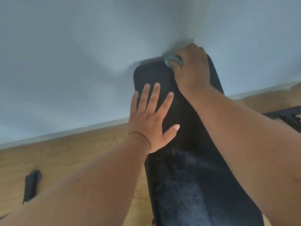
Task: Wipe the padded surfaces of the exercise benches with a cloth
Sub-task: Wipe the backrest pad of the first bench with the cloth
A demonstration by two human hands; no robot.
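Bench pad [192, 168], black, long, runs from bottom of frame up toward the pale wall [81, 54]; its far end sits close against the wall. Cloth [172, 61], green, bunched, is at the far top edge of the pad, right of centre, mostly covered by the right hand [192, 69]. Right hand has fingers curled over the cloth and presses it down on the pad edge; gripped in a wad so it gives a firm scrubbing patch, probably. Left hand [151, 118] lies flat on the pad's left side, fingers spread and straight, holding nothing; looks like a brace, steadying the pad and taking body weight while the other arm reaches far forward. Both forearms stretched out over the pad. Lower part of the pad shows a dull, streaky sheen, likely damp from wiping; can't be sure. Step in hand: wiping the far end and corner. Part under the left palm probably still needs a pass.

Wooden floor [73, 152] on both sides of the bench. Dark rounded object [31, 185] on the floor at left, maybe a frame foot or handle, unclear. Dark piece of equipment [286, 116] at right edge, too cropped to identify.
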